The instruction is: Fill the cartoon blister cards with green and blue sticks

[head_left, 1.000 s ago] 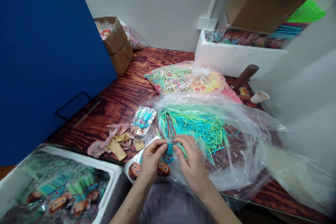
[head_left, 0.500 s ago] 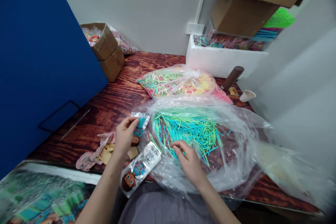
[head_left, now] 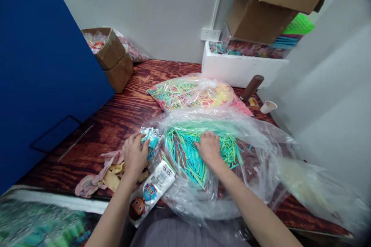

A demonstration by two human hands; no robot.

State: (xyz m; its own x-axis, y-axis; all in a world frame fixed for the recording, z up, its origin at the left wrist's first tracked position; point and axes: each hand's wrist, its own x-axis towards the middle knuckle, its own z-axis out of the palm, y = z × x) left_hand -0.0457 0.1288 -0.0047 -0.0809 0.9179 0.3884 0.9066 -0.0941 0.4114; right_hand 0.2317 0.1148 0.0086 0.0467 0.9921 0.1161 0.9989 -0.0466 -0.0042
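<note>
My left hand (head_left: 135,155) rests on a small filled packet (head_left: 151,142) lying on the wooden table (head_left: 121,115), fingers curled over it. My right hand (head_left: 209,149) is inside an open clear plastic bag (head_left: 255,150), fingers bent down into a pile of blue and green sticks (head_left: 188,150). A flat printed packet with a cartoon face (head_left: 150,193) lies at the table's near edge, between my forearms.
A second bag of mixed coloured sticks (head_left: 194,92) lies behind. Crumpled pink and yellow scraps (head_left: 101,171) are at the left. A white foam box (head_left: 240,70), brown cylinder (head_left: 251,87), paper cup (head_left: 268,106), cardboard boxes (head_left: 111,58) and a blue panel (head_left: 43,65) ring the table.
Both hands held one packet together in front of me. My left hand carried it left onto the table; my right hand went forward into the sticks in the bag.
</note>
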